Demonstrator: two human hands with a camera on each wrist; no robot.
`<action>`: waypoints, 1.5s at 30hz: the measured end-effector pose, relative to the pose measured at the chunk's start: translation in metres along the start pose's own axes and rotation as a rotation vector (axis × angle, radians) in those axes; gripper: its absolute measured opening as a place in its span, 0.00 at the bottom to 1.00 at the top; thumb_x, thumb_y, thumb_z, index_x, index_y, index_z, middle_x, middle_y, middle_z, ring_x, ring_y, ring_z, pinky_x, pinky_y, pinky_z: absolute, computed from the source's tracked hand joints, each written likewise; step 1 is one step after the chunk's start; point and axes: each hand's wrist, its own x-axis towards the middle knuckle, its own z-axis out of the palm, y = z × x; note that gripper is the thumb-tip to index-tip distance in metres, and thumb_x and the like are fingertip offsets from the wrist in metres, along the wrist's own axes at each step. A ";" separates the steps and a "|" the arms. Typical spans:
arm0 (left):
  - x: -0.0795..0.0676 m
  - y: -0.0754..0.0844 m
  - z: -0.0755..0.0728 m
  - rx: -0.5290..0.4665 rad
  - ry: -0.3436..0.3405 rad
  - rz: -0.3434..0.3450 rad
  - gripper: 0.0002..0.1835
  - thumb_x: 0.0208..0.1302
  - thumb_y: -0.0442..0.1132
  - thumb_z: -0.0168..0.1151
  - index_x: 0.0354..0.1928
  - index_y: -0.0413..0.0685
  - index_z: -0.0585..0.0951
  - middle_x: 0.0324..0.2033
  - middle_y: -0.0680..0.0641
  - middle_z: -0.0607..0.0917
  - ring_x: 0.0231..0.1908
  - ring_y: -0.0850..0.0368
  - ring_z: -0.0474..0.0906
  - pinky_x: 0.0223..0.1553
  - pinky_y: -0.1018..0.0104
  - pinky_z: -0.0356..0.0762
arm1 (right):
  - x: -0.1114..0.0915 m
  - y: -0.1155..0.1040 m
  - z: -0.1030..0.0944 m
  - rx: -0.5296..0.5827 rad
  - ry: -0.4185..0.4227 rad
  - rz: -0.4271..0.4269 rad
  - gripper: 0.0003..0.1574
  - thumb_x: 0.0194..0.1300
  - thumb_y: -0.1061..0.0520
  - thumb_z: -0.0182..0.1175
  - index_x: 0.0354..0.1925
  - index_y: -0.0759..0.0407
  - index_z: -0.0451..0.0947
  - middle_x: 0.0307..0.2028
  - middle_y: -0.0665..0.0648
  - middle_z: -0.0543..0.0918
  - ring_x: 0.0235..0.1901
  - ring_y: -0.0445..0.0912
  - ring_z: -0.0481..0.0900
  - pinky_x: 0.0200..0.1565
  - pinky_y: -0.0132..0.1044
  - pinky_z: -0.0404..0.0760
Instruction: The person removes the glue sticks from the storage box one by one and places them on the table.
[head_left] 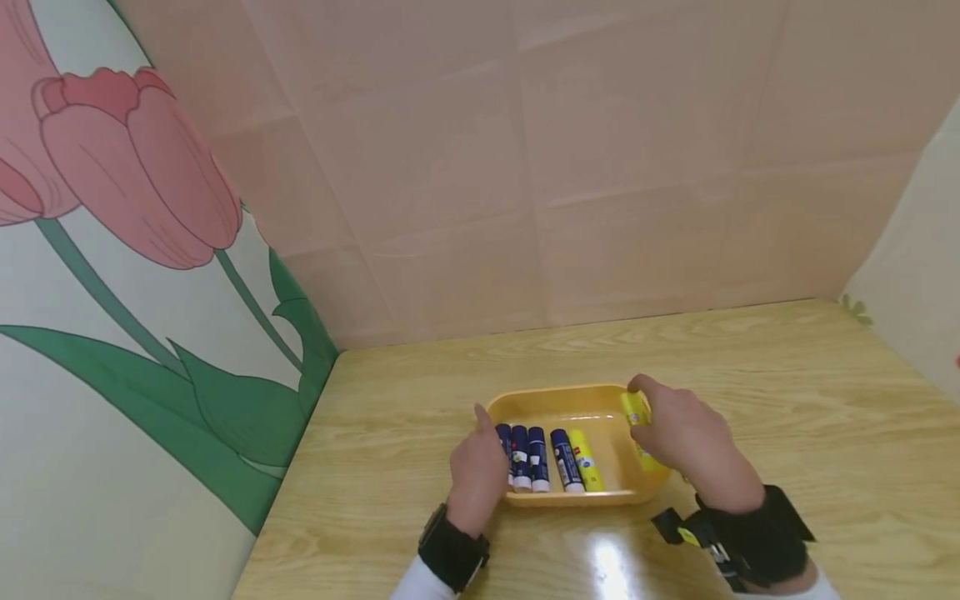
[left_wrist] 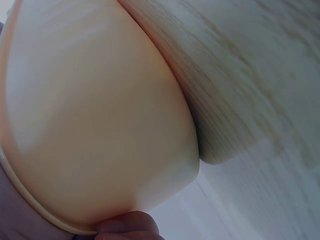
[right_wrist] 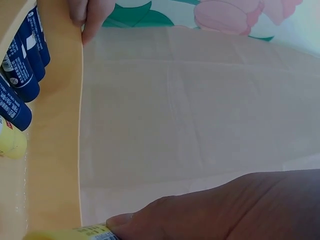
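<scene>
A yellow-orange plastic tray [head_left: 555,400] holds several dark blue glue sticks [head_left: 537,458] with white ends, side by side toward its left. Next to them in the tray lies a yellow glue stick [head_left: 586,460]. My left hand [head_left: 480,467] grips the tray's left end at the rim; fingertips [left_wrist: 131,223] show against the tray's outer wall in the left wrist view. At the tray's right end, my right hand [head_left: 686,433] holds another yellow glue stick [head_left: 634,408] between thumb and fingers, over the inside of the tray. The hand covers part of it.
The tray stands on a wood-grain table [head_left: 390,417]. Behind it rises a wall covered in pinkish-brown sheeting [head_left: 540,167]. A wall with painted tulips [head_left: 142,167] borders the left side, and a pale wall [head_left: 922,275] the right.
</scene>
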 end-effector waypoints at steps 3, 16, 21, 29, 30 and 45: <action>0.000 0.000 0.000 0.003 -0.001 0.002 0.37 0.69 0.37 0.59 0.76 0.37 0.57 0.16 0.49 0.71 0.16 0.57 0.68 0.18 0.67 0.67 | -0.002 0.002 -0.002 0.005 -0.003 -0.007 0.36 0.62 0.57 0.65 0.65 0.62 0.66 0.44 0.71 0.80 0.26 0.50 0.74 0.22 0.39 0.72; -0.001 0.000 0.000 0.003 0.009 0.017 0.37 0.69 0.37 0.60 0.76 0.36 0.57 0.16 0.49 0.71 0.16 0.58 0.68 0.17 0.67 0.68 | -0.004 0.012 -0.012 -0.031 -0.015 -0.003 0.37 0.61 0.55 0.66 0.65 0.62 0.66 0.48 0.75 0.79 0.30 0.53 0.76 0.24 0.41 0.74; 0.000 -0.002 0.001 -0.005 0.010 0.018 0.37 0.69 0.36 0.59 0.76 0.35 0.57 0.17 0.49 0.71 0.17 0.58 0.68 0.18 0.65 0.69 | -0.003 0.017 -0.016 -0.038 -0.025 0.003 0.38 0.62 0.54 0.66 0.65 0.63 0.66 0.50 0.76 0.78 0.31 0.54 0.76 0.27 0.42 0.75; 0.000 -0.001 -0.001 0.000 0.015 0.026 0.36 0.69 0.36 0.58 0.75 0.34 0.57 0.16 0.49 0.71 0.16 0.58 0.68 0.18 0.65 0.69 | -0.002 0.029 -0.024 -0.035 -0.033 -0.005 0.38 0.61 0.53 0.66 0.65 0.63 0.65 0.49 0.75 0.79 0.31 0.53 0.76 0.27 0.43 0.75; -0.001 -0.001 -0.001 0.004 0.012 0.026 0.37 0.69 0.36 0.59 0.75 0.34 0.57 0.17 0.49 0.72 0.16 0.58 0.68 0.18 0.65 0.70 | -0.002 0.031 -0.025 -0.037 -0.035 -0.006 0.38 0.61 0.53 0.66 0.65 0.63 0.65 0.49 0.75 0.79 0.30 0.53 0.76 0.27 0.43 0.74; -0.001 -0.001 0.000 0.024 0.009 0.025 0.38 0.68 0.37 0.60 0.76 0.35 0.57 0.17 0.48 0.72 0.17 0.57 0.69 0.18 0.65 0.70 | -0.002 0.044 -0.034 -0.023 -0.082 0.006 0.39 0.61 0.54 0.65 0.66 0.66 0.64 0.45 0.71 0.80 0.28 0.51 0.74 0.25 0.41 0.72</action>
